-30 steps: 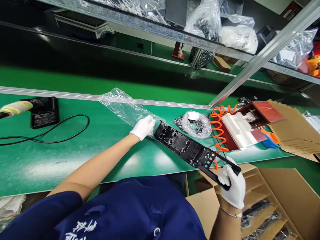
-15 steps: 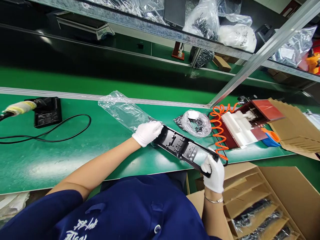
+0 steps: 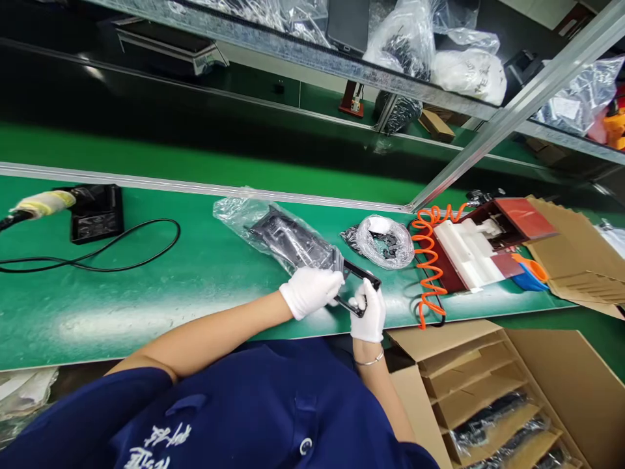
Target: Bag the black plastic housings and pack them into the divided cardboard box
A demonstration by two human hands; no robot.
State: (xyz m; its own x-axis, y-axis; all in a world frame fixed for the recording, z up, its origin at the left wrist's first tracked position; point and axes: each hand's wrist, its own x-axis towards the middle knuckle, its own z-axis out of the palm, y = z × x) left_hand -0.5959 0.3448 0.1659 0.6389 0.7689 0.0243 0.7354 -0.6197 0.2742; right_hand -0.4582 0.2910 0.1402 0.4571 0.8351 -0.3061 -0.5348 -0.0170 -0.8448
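Note:
A long black plastic housing (image 3: 359,270) lies mostly inside a clear plastic bag (image 3: 234,215), with its right end sticking out of the bag's mouth. My left hand (image 3: 312,292), in a white glove, is closed on the bag's edge near its mouth. On the exposed right end of the housing, my right hand (image 3: 370,312), gloved too, grips the lower corner. Beyond the housing sits an open clear bag of small black parts (image 3: 385,242).
A coiled orange air hose (image 3: 428,260) runs beside a red-and-white fixture (image 3: 469,251) on the right. Below it stands a divided cardboard box (image 3: 478,384) with bagged black parts. At left are a black stand (image 3: 97,215) and a cable (image 3: 141,226).
The housing has slid leftward, deep into the clear bag. My right hand has moved left with it, and my left hand has shifted right to the bag's mouth.

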